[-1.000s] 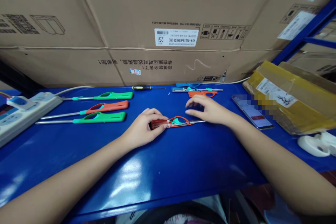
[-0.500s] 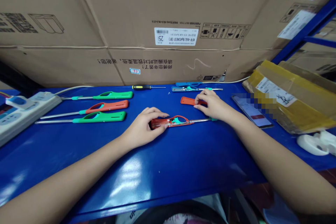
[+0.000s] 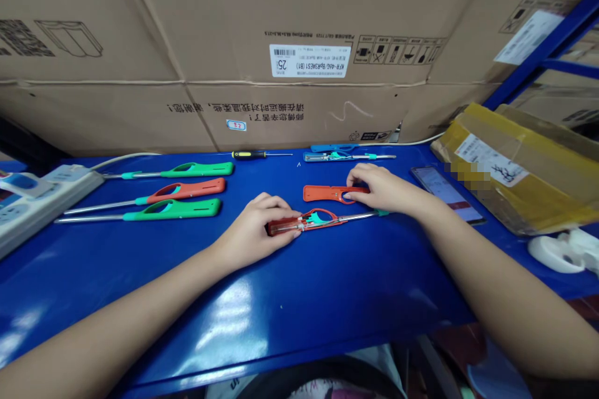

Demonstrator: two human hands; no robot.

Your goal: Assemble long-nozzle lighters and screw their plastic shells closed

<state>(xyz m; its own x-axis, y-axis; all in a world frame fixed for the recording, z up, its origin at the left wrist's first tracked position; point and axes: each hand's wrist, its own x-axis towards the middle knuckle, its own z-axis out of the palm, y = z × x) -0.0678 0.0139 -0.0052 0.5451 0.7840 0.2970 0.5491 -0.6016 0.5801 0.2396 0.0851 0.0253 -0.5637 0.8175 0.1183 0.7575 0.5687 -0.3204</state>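
Note:
My left hand [image 3: 262, 229] grips the handle end of an opened red lighter [image 3: 322, 219], thumb on the near side and fingers on the far side. The lighter's inner parts and green trigger lie exposed, and its metal tube points right. Just beyond it, my right hand [image 3: 379, 188] pinches the right part of a loose red casing half [image 3: 321, 194]. The casing half lies roughly parallel to the lighter, a small gap apart. At the back, an opened blue lighter [image 3: 334, 156] rests beside its blue casing half [image 3: 333, 148].
On the left lie two green lighters [image 3: 201, 169] and a red lighter [image 3: 201, 187], beside a white power strip [image 3: 47, 202]. A screwdriver [image 3: 250, 154] lies before the large carton [image 3: 187, 43]. Right are a phone [image 3: 447, 195], a taped yellow package [image 3: 528, 168] and a white object [image 3: 556, 254].
My right hand has brought the red casing half nearer and to the left, close to the opened red lighter. My left hand keeps its grip. The view has shifted slightly.

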